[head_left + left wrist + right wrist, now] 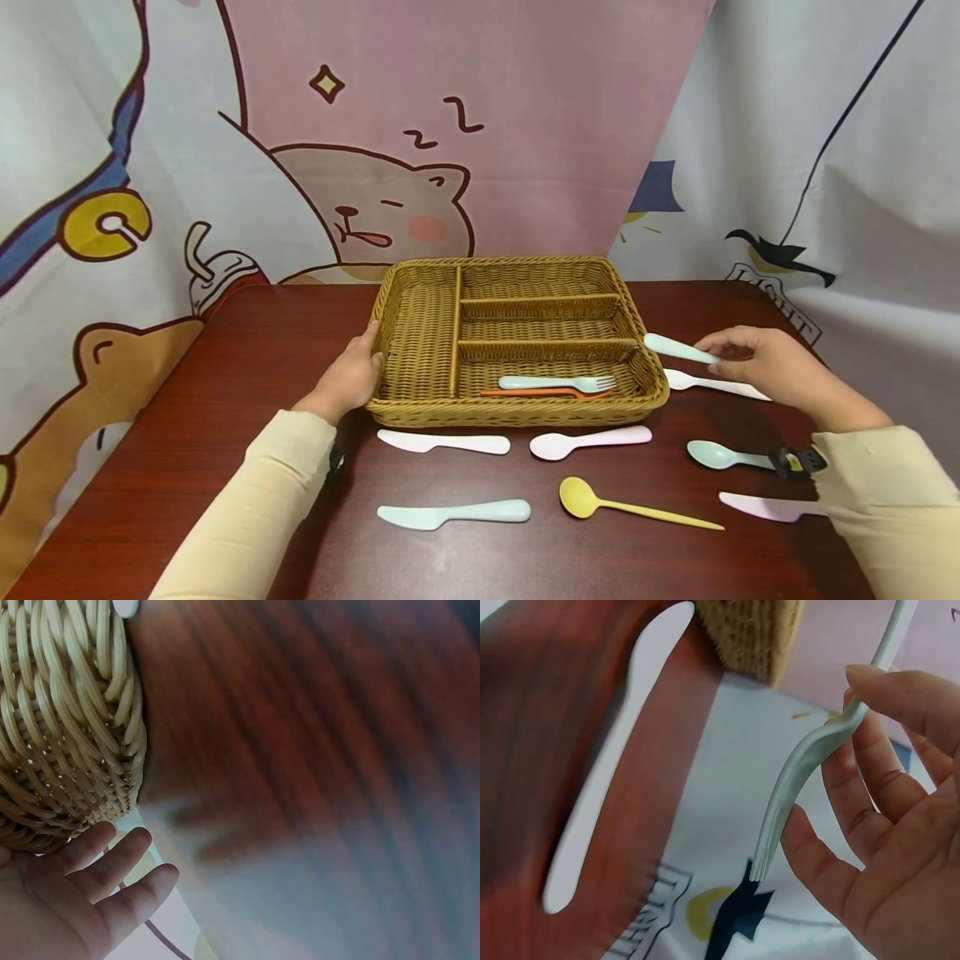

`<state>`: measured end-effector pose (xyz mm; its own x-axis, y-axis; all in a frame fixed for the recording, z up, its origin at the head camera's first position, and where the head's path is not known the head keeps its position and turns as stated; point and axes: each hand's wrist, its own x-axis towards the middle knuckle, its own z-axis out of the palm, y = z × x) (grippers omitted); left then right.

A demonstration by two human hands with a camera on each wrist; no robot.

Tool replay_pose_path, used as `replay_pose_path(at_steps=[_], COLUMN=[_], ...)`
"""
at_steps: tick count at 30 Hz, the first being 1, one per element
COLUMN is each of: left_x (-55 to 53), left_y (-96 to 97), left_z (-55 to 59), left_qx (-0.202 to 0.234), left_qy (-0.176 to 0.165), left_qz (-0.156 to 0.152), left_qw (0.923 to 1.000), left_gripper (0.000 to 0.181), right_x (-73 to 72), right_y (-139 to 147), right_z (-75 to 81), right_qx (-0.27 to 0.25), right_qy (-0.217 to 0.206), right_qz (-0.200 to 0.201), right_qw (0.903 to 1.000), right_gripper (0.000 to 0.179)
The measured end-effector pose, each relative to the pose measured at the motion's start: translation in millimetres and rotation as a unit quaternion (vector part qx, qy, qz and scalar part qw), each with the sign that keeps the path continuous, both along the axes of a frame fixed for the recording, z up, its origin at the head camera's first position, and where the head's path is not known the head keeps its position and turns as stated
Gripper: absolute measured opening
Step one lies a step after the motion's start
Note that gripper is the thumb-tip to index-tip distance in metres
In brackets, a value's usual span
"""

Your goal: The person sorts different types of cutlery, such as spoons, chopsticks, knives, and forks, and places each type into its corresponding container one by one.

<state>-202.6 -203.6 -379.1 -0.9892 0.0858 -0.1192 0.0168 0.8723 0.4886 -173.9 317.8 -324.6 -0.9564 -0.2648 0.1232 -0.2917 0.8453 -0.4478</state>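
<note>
My right hand pinches a pale green fork between thumb and fingers, just beyond the basket's right side. The fork's handle points toward the basket and its tines toward my palm side. My left hand touches the left wall of the woven basket, its visible fingers fairly straight along the outside. Inside the basket's front compartment lie another pale green fork and an orange utensil, partly hidden behind it. Beneath my right hand, a white knife lies on the table.
In front of the basket lie a white knife, a pale pink spoon, a pale green knife and a yellow spoon. Near my right sleeve are a green spoon and a pink knife. A printed curtain hangs behind.
</note>
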Motion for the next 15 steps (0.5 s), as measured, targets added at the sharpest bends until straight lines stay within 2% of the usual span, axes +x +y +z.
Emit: replay_pose_path(at_steps=[5,11,15], left_x=[0.3,0.3,0.8], left_y=[0.3,0.5,-0.2], left_z=[0.0,0.3,-0.2], left_qx=[-0.001,-0.002,-0.005], left_qy=[0.006,0.01,0.014], left_qz=[-0.004,-0.005,-0.008], left_qw=[1.0,0.9999,0.9999], left_gripper=[0.058,0.058,0.058], right_x=[-4.3,-12.2,-16.4], right_y=[-20.0,-44.3,-59.4], right_z=[10.5,19.9,25.2], right_qx=[-0.007,-0.01,-0.015], right_qy=[-0.011,0.002,-0.015], right_qz=[0.009,0.023,0.029], right_qw=[0.9999,0.9997,0.9994], right_gripper=[0.023,0.023,0.023])
